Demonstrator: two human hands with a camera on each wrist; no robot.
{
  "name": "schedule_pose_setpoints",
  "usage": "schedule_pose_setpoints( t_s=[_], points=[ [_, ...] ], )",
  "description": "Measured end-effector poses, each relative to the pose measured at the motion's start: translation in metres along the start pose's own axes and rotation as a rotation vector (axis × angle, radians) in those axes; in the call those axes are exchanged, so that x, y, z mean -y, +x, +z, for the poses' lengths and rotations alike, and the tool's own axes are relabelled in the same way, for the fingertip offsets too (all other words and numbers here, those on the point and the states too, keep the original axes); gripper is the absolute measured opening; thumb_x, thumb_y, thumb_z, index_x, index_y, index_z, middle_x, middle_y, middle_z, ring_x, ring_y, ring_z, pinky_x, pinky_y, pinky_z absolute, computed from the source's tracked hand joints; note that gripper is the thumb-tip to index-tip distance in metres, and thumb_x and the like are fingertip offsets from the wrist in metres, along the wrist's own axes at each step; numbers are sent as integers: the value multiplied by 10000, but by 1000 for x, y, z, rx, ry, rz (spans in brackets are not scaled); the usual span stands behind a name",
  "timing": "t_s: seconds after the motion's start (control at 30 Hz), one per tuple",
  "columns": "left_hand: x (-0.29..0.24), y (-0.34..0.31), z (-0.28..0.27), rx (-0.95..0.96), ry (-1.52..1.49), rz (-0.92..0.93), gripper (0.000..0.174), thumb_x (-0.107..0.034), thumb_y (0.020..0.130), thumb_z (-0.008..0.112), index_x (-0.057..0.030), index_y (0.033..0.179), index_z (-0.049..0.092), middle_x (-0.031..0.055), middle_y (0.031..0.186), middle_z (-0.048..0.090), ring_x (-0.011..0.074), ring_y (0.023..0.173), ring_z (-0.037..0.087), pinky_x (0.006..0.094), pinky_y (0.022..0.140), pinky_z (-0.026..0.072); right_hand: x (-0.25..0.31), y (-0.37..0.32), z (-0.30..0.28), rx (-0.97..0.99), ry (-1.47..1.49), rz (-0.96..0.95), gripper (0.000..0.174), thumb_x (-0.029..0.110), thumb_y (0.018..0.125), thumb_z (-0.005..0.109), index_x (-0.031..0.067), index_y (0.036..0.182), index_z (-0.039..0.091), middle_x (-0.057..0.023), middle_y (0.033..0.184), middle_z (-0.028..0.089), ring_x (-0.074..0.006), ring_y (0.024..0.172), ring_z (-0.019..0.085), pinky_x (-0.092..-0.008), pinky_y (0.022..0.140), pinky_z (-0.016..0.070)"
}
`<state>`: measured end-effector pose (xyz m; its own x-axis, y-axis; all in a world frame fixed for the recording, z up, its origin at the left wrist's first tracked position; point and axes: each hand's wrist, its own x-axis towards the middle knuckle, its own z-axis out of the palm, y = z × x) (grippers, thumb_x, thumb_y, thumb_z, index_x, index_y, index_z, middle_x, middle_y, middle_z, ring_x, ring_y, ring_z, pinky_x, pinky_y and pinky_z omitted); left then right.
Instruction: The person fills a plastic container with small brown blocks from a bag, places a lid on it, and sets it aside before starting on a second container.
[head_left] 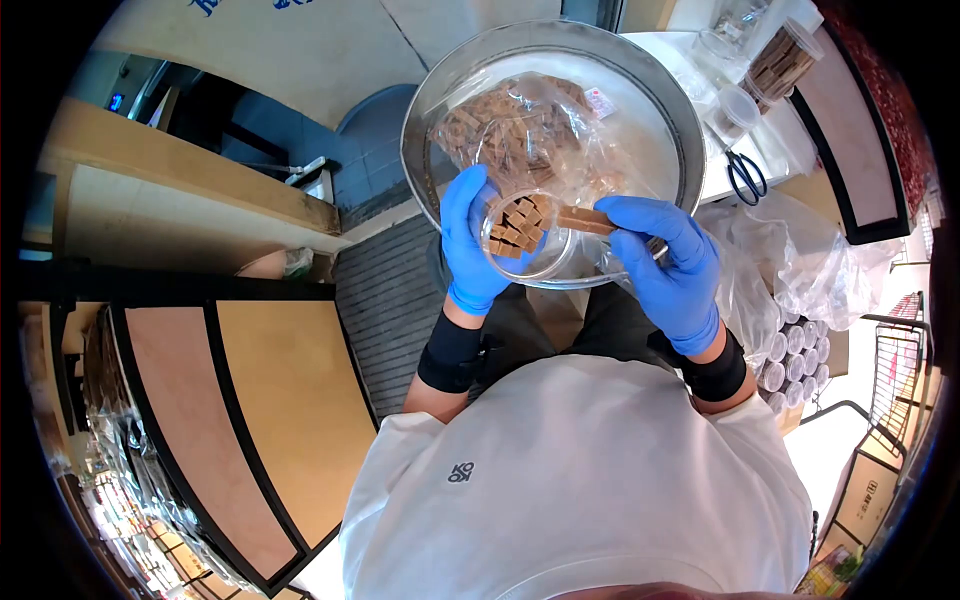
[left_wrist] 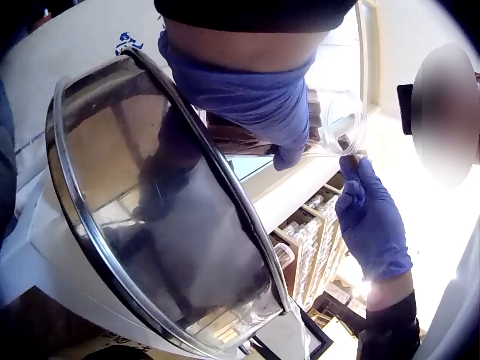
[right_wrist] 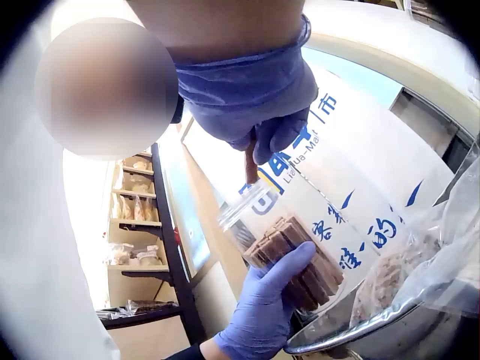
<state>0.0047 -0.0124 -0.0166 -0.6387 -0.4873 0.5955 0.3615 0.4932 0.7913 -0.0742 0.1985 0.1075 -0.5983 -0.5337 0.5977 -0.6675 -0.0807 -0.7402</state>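
Note:
My blue-gloved left hand [head_left: 470, 245] grips a clear round jar [right_wrist: 238, 214] packed with brown sticks [right_wrist: 289, 255], its open mouth towards me. Between the thumb and fingers of my gloved right hand [head_left: 672, 262] is a brown stick [head_left: 585, 220], its far end at the jar's mouth. In the right wrist view that stick [right_wrist: 251, 163] points down at the mouth. Behind the jar, a plastic bag of brown sticks [head_left: 520, 125] lies in a round metal pan [head_left: 690, 130]. The left wrist view shows both my left hand [left_wrist: 255, 105] and right hand [left_wrist: 373, 217].
Right of the pan, a white table [head_left: 720, 180] holds scissors [head_left: 746, 178], a clear tub [head_left: 738, 108] and a filled jar [head_left: 785, 62]. Crumpled plastic [head_left: 800, 250] hangs above several lidded jars [head_left: 795, 360] at the lower right. A wooden-topped counter [head_left: 280, 400] stands at the left.

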Motion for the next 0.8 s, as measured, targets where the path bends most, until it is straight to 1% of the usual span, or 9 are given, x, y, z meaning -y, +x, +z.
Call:
schedule_pose_setpoints(
  t_s=[0.1, 0.23, 0.3, 0.4, 0.43, 0.5, 0.6, 0.73, 0.8],
  points=[
    [-5, 7, 1, 26, 54, 27, 912, -77, 648, 908, -29, 1411, 412, 105, 1318, 549, 217, 1143, 604, 355, 1008, 515, 2, 2, 0, 41, -5, -17, 242, 19, 865, 724, 48, 1103, 690, -102, 1014, 726, -182, 830, 723, -275, 723, 563],
    [-16, 15, 6, -18, 1, 66, 954, -62, 616, 927, -27, 1411, 401, 122, 1317, 553, 227, 1144, 609, 376, 1011, 523, 5, 1, 0, 39, -9, 53, 243, 40, 858, 741, 60, 1097, 699, -90, 1002, 725, -163, 792, 719, -263, 702, 559],
    [-12, 14, 4, -14, -103, -159, 952, -51, 596, 936, -20, 1387, 407, 138, 1307, 557, 234, 1152, 604, 397, 1004, 531, 3, 1, 1, 28, -15, 65, 242, 46, 857, 745, 64, 1094, 701, -88, 996, 725, -160, 778, 715, -261, 695, 557],
    [-28, 17, 9, -74, -233, -166, 957, -168, 573, 971, -23, 1349, 430, 125, 1240, 569, 241, 1092, 623, 349, 944, 544, 3, 2, 3, 28, -17, 87, 238, 54, 856, 749, 68, 1089, 705, -84, 984, 725, -155, 749, 706, -259, 676, 550],
    [-25, 16, 6, -70, -233, -166, 957, -168, 573, 971, -23, 1349, 430, 125, 1240, 569, 241, 1092, 623, 349, 944, 544, 3, 2, 4, 42, -12, 98, 236, 57, 856, 749, 69, 1088, 706, -83, 978, 725, -153, 734, 701, -258, 665, 547],
    [-17, 15, -1, 26, 107, 29, 939, -167, 584, 968, -19, 1342, 435, 131, 1245, 570, 238, 1092, 624, 351, 938, 547, 0, 1, 6, 37, 2, 87, 230, 58, 857, 748, 67, 1083, 707, -84, 977, 725, -152, 729, 700, -259, 657, 544],
    [-24, 16, 0, 17, 72, 102, 913, -156, 595, 958, -14, 1333, 440, 131, 1239, 571, 235, 1095, 621, 355, 947, 541, 0, 3, 4, 42, -5, 81, 222, 61, 859, 746, 66, 1078, 709, -86, 978, 727, -156, 724, 700, -262, 648, 543],
    [-27, 20, 1, -53, 135, 30, 841, -83, 627, 913, -17, 1327, 451, 123, 1286, 542, 232, 1096, 605, 382, 991, 506, 0, 1, 6, 25, 18, 81, 227, 62, 859, 743, 67, 1083, 708, -89, 978, 728, -177, 730, 706, -265, 655, 548],
    [-25, 14, 3, -23, -122, -10, 844, -75, 621, 911, -28, 1326, 450, 123, 1299, 537, 235, 1141, 581, 382, 1021, 483, -1, 3, 4, 38, 18, 57, 234, 60, 858, 742, 68, 1089, 707, -91, 975, 728, -178, 735, 707, -264, 661, 550]
  ],
)
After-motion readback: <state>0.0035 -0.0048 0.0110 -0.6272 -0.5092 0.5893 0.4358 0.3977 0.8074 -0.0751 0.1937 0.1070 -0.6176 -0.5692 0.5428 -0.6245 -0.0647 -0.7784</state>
